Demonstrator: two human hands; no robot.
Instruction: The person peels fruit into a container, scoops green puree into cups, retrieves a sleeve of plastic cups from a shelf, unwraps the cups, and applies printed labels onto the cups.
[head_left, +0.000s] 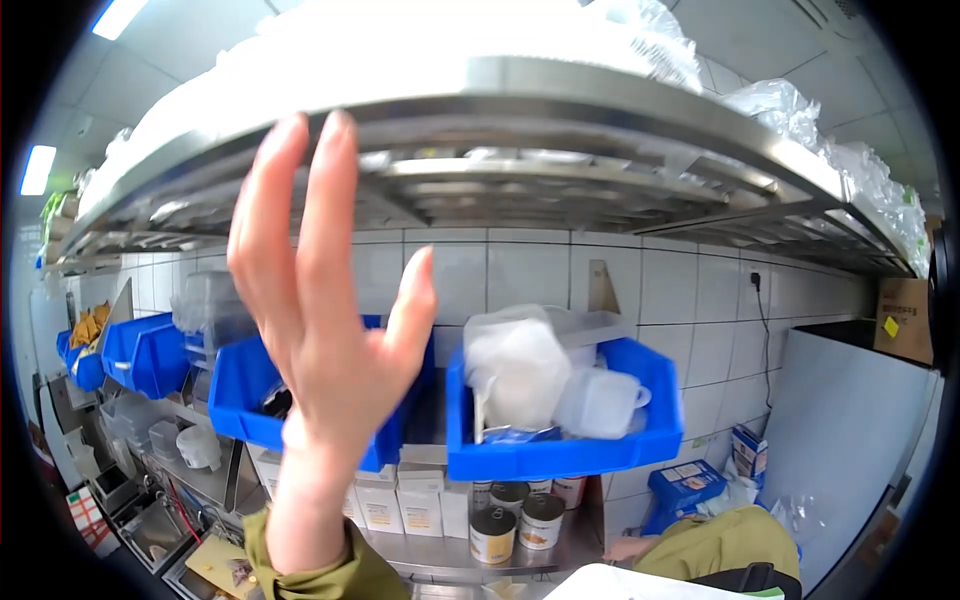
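My left hand is raised, fingers stretched and thumb apart, with nothing in it. Its fingertips overlap the front edge of the overhead metal rack; whether they touch it I cannot tell. Behind the wrist hangs a blue bin with dark items inside, partly covered by my hand. To the right, another blue bin holds translucent plastic containers. Low on the right, a bit of my right hand shows beside its green sleeve, near the lower metal shelf; its fingers are not distinguishable.
Bulky clear plastic bags lie on the overhead rack. Below the bins stand several cans and white boxes. A grey-white cabinet with a cardboard box on top is at right. More blue bins hang at left.
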